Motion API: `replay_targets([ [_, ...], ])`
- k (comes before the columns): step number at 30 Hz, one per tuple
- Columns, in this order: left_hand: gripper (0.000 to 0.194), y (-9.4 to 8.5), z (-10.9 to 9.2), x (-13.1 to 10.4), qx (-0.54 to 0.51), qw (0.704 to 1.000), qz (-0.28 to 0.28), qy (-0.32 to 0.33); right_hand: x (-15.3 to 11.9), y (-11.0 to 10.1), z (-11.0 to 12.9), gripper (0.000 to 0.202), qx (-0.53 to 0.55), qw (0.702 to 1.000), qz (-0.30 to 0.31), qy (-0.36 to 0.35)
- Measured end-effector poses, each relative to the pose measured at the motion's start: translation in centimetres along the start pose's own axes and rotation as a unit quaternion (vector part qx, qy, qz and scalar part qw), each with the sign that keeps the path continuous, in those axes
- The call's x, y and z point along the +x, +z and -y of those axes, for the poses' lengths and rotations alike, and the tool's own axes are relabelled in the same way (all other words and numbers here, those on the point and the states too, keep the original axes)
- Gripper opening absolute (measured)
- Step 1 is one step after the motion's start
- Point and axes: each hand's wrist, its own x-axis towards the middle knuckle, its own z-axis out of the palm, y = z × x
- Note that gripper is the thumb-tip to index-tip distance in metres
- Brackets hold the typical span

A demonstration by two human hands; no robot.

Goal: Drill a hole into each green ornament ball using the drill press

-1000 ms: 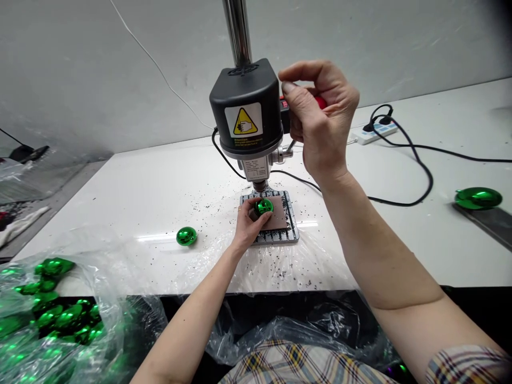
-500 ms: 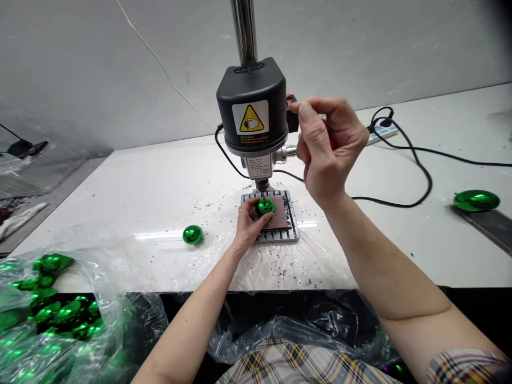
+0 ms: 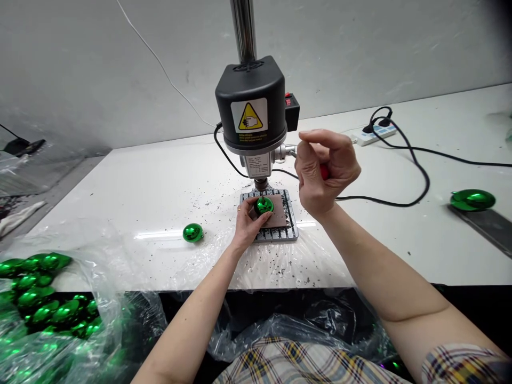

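My left hand (image 3: 248, 221) is closed around a shiny green ball (image 3: 264, 205), thumb on the near side and fingers at the left. The ball rests on a brownish square board (image 3: 280, 213) over the slotted metal base (image 3: 276, 234) of a bench drill press (image 3: 251, 106). Directly above the ball is the drill chuck (image 3: 261, 184); whether the bit touches the ball I cannot tell. To the right of the drill head, my right hand (image 3: 326, 173) is wrapped around the red-knobbed feed lever (image 3: 324, 170), its red end showing between the fingers.
Another green ball (image 3: 192, 233) lies left of the base. At the right, a green piece (image 3: 472, 200) sits on a dark flat bar (image 3: 486, 226). A clear plastic bag (image 3: 120, 266) with several green balls fills the lower left. A power strip (image 3: 376, 134) and black cable (image 3: 424, 170) lie behind.
My right hand has moved down and slightly left with the lever, away from beside the switch box. My left hand keeps its hold on the green ball.
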Motion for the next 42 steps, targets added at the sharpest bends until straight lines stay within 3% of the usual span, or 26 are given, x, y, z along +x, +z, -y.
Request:
replay_targets([
  [8,0.054,0.0,-0.3,-0.2,-0.003,1.0,-0.002,0.001,-2.1,-1.3,-1.0,0.024,-0.002,0.992,0.032,-0.122],
  [10,0.054,0.0,-0.2,-0.1,0.001,1.0,-0.003,0.001,-1.9,-1.1,-0.8,0.023,0.011,0.992,0.031,-0.121],
  [14,0.053,0.1,-0.4,0.1,0.016,1.0,-0.01,-0.009,1.9,0.7,-0.3,0.014,0.07,0.997,-0.022,0.008],
  [17,0.046,0.2,-1.6,-0.7,0.056,0.997,-0.049,0.005,6.0,2.2,-0.7,0.009,0.078,0.984,-0.001,0.163],
  [20,0.038,0.1,-3.1,-4.0,0.158,0.978,-0.086,0.102,8.4,2.9,-1.2,0.011,0.06,0.96,0.018,0.274],
  [22,0.041,-0.2,-3.7,-7.7,0.209,0.948,-0.031,0.238,8.7,2.9,-1.4,0.014,0.053,0.958,0.02,0.281],
  [24,0.046,-0.8,-3.6,-11.9,0.247,0.895,0.078,0.363,8.4,2.8,-1.6,0.014,0.049,0.966,0.02,0.254],
  [25,0.045,-1.2,-3.3,-13.9,0.281,0.865,0.135,0.393,8.3,2.7,-1.7,0.015,0.041,0.969,0.024,0.241],
  [27,0.042,-2.2,-2.3,-17.5,0.396,0.804,0.234,0.377,8.2,2.6,-2.1,0.021,0.018,0.975,0.031,0.221],
  [29,0.041,-3.4,-1.4,-20.1,0.512,0.75,0.303,0.289,8.2,2.5,-2.6,0.025,0.006,0.979,0.036,0.2],
  [31,0.045,-4.8,-1.0,-21.4,0.559,0.731,0.329,0.211,8.2,2.5,-3.1,0.025,0.011,0.983,0.026,0.18],
  [32,0.045,-5.5,-1.1,-21.5,0.55,0.743,0.324,0.2,8.2,2.6,-3.2,0.024,0.016,0.984,0.019,0.178],
  [34,0.036,-7.2,-1.9,-20.4,0.503,0.799,0.249,0.214,8.1,2.6,-3.5,0.023,0.024,0.983,0.005,0.18],
  [36,0.025,-9.2,-3.4,-17.9,0.47,0.856,0.079,0.198,8.0,2.6,-3.6,0.023,0.029,0.983,0.001,0.184],
  [37,0.025,-10.4,-4.1,-16.2,0.469,0.869,-0.027,0.155,8.0,2.6,-3.7,0.023,0.031,0.983,-0.002,0.18],
  [39,0.036,-12.9,-5.5,-12.4,0.486,0.847,-0.213,0.012,8.0,2.5,-3.8,0.022,0.037,0.984,-0.006,0.172],
  [40,0.042,-14.2,-5.9,-10.7,0.491,0.831,-0.251,-0.07,8.0,2.5,-3.8,0.022,0.04,0.984,-0.011,0.174],
  [42,0.048,-16.3,-6.2,-7.9,0.482,0.813,-0.261,-0.197,8.0,2.5,-3.9,0.023,0.039,0.981,-0.019,0.188],
])
